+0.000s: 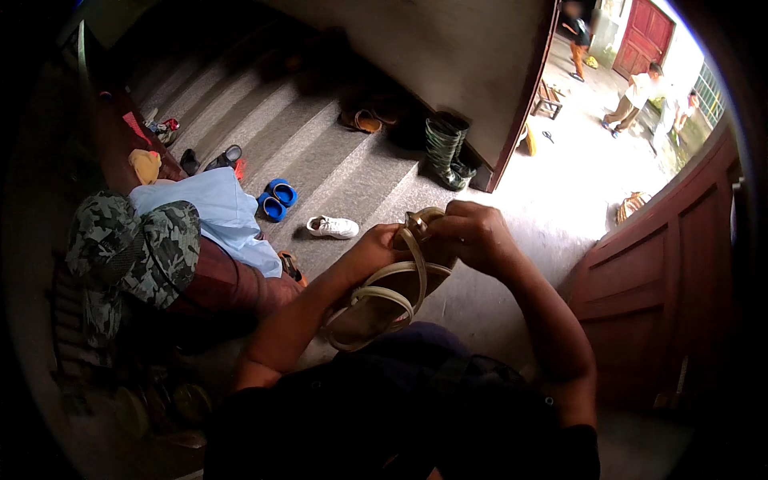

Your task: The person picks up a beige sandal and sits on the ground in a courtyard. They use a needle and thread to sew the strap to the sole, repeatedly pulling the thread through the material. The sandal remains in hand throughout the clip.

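Observation:
A beige strappy sandal is held up in front of my body, its sole tilted and its thin straps facing upward. My left hand is closed around the sandal's side near the upper end, with its fingers partly hidden behind it. At that same end, the fingers of my right hand are bent in a pinch on the sandal beside a strap with a shiny buckle-like piece. What exactly the right fingertips grip is too small to make out.
Steps to the left hold a white sneaker, blue slippers, brown shoes and camouflage boots. A camouflage hat and light blue cloth lie over a dark red post. A red wooden door stands right; people are outside.

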`<act>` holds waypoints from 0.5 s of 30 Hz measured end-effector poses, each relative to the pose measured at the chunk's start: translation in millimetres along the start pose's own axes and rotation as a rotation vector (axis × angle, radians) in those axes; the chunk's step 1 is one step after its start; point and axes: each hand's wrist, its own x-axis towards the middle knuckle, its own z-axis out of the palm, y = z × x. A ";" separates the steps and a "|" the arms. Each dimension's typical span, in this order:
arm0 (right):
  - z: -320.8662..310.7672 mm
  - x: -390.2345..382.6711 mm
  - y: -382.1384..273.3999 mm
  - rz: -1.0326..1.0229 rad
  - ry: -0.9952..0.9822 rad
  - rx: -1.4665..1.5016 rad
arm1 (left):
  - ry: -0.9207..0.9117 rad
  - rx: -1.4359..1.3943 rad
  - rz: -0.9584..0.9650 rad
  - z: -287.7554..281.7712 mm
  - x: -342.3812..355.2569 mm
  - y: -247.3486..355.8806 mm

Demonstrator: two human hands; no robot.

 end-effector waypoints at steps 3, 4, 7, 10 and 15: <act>-10.2 -4.0 6.7 -0.025 0.082 0.005 | -0.085 -0.075 -0.102 8.7 3.5 10.6; -11.3 -8.2 6.0 -0.023 0.078 0.013 | -0.112 -0.052 -0.098 10.4 4.8 12.4; -16.2 -21.2 6.5 -0.026 0.088 0.012 | -0.207 0.011 -0.059 14.5 14.5 17.2; -21.8 -38.1 8.8 -0.019 0.110 0.004 | -0.292 -0.027 -0.023 24.4 24.5 14.8; -44.1 -65.0 5.4 0.020 0.114 -0.045 | -0.468 -0.238 -0.154 46.0 38.6 18.2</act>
